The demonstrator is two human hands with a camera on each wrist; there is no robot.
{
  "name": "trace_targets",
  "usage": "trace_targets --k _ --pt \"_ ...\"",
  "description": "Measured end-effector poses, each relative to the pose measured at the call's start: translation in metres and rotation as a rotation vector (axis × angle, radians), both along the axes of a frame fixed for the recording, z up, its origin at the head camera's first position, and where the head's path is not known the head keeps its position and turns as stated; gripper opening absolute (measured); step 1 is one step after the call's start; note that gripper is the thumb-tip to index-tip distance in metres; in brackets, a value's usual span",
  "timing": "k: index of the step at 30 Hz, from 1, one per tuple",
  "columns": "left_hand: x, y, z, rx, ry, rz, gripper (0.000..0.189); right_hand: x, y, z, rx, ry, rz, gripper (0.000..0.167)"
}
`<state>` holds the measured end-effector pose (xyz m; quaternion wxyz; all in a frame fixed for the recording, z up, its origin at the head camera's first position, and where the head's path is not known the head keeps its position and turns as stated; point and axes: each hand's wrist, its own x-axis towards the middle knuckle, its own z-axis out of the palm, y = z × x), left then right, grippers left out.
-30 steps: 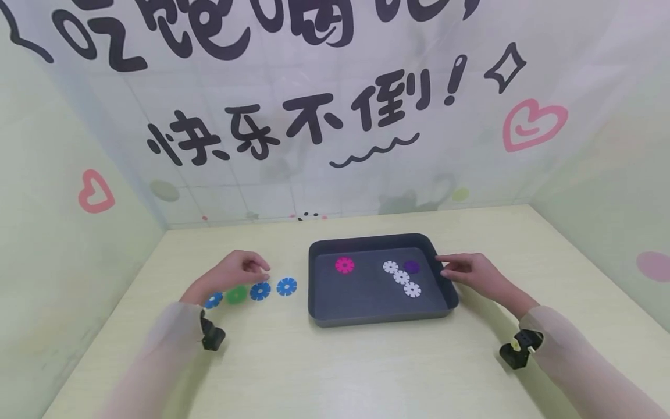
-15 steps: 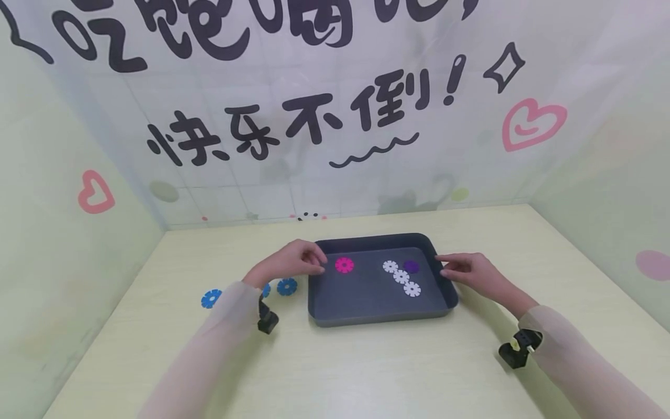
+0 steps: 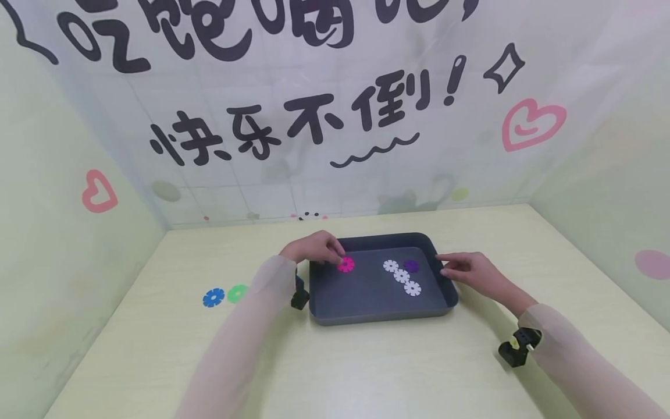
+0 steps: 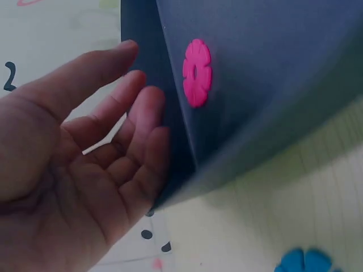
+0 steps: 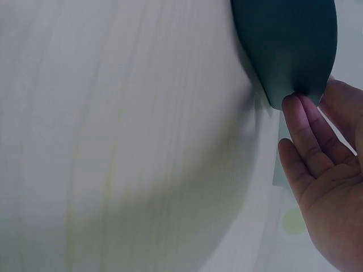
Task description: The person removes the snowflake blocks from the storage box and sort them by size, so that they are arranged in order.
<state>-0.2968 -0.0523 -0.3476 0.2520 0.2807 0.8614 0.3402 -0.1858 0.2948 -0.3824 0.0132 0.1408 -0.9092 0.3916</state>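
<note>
My left hand hovers over the back left corner of a dark grey tray. Its fingertips are close to a pink snowflake disc lying on the tray floor. In the left wrist view the fingers bend loosely with nothing between them, apart from the pink disc. My right hand pinches the tray's right wall, with fingers on the outside in the right wrist view and the thumb partly hidden behind the wall. Three white snowflake discs form a slanting row inside, beside a purple disc.
On the table left of the tray lie a blue disc and a green disc. My left sleeve covers the spot beside them; part of another blue disc shows in the left wrist view. A printed wall sheet stands behind the table.
My left hand has moved right, from above the blue and green discs to the tray's left side near the pink disc. The right hand stays at the tray's right wall.
</note>
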Motion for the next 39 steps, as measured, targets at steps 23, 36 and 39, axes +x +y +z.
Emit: trace_targets --k 23,36,39 --pt "0.002 0.025 -0.016 -0.084 0.08 0.145 0.038 0.001 0.003 -0.001 0.006 -0.001 -0.013 0.039" --pt "0.003 0.033 -0.015 -0.191 0.191 0.111 0.032 0.002 0.003 0.0 -0.01 -0.01 -0.016 0.04" --pt "0.003 0.034 -0.015 -0.208 0.207 0.111 0.029 0.001 0.003 -0.001 -0.013 -0.007 -0.013 0.04"
